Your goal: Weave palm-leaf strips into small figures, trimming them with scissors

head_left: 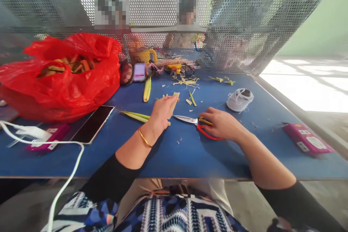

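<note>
- Grip, left: your left hand (162, 111) grasps a pale husk strip (174, 104) along its finger side; the palm and finger undersides face away from view, so the exact contact points cannot be read.
- Grip, right: your right hand (219, 123) grasps the scissors (186, 119) by the handles. One red loop shows below the hand; the fingers cover part of the handles. The blades point left, toward the husk strip, with their tip just beside your left hand.
- Husk position: the strip is above the blue table (168, 157), near its middle. A longer green-yellow husk (133, 115) lies partly hidden behind your left hand.
- Beyond your hands: a folded husk (147, 90) and scattered husk shreds (187, 81); the small scraps are hard to separate.
- Right side: a white thread spool (239, 100) stands near your right hand.
- Left side: a red plastic bag (98, 90) holds husks, visible only at its opening. The white cable (77, 163) is cut off by the lower picture edge.
- Behind: a perforated metal screen (231, 49) obscures the people seated beyond.
</note>
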Demonstrator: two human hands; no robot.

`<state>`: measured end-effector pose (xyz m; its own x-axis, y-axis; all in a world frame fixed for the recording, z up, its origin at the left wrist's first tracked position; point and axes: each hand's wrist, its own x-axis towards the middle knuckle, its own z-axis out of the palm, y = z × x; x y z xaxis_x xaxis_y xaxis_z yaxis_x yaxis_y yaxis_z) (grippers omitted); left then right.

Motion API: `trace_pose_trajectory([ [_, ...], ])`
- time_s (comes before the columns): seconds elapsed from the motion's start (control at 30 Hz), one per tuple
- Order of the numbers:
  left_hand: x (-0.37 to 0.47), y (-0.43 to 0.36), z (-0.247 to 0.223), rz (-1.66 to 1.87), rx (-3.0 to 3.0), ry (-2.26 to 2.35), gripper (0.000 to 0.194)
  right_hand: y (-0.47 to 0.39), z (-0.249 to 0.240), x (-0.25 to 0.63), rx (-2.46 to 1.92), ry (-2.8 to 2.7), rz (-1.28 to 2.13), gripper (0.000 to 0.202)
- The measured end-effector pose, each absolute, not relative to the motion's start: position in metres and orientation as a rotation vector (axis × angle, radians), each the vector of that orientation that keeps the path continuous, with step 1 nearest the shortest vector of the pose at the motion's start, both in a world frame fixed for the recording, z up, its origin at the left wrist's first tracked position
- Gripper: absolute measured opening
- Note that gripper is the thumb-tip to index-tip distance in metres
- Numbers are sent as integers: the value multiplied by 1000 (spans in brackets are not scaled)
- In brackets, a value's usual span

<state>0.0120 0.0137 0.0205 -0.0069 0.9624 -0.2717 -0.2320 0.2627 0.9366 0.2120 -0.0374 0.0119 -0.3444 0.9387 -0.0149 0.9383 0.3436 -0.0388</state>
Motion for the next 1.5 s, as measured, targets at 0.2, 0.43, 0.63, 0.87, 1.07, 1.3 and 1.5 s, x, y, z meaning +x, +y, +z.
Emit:
trace_pose_trajectory([
  [0.2, 21, 10, 5, 1090, 786, 1086, 15, 18, 9, 186, -2165, -2060, 10, 36],
  [0.43, 18, 12, 5, 1070, 854, 1038, 22, 37, 2, 182, -2308, -1927, 87, 28],
  [0.63, 19, 10, 6, 1124, 904, 1076, 20, 14, 25, 212, -2389, -1747, -166, 35],
  [0.87, 22, 8, 2, 1206, 909, 1060, 19, 1, 9, 165, -1491, -1610, 843, 42],
  [1.07, 22, 9, -2, 1070, 900, 1053, 20, -4, -9, 152, -1221, -1414, 1122, 44],
  [1.3, 19, 8, -1, 933, 1015, 992, 25, -1, -9, 165, -1296, -1509, 869, 31],
  [1.5, 14, 2, -1, 923, 1148, 889, 54, 5, -14, 169, -1369, -1441, 891, 29],
])
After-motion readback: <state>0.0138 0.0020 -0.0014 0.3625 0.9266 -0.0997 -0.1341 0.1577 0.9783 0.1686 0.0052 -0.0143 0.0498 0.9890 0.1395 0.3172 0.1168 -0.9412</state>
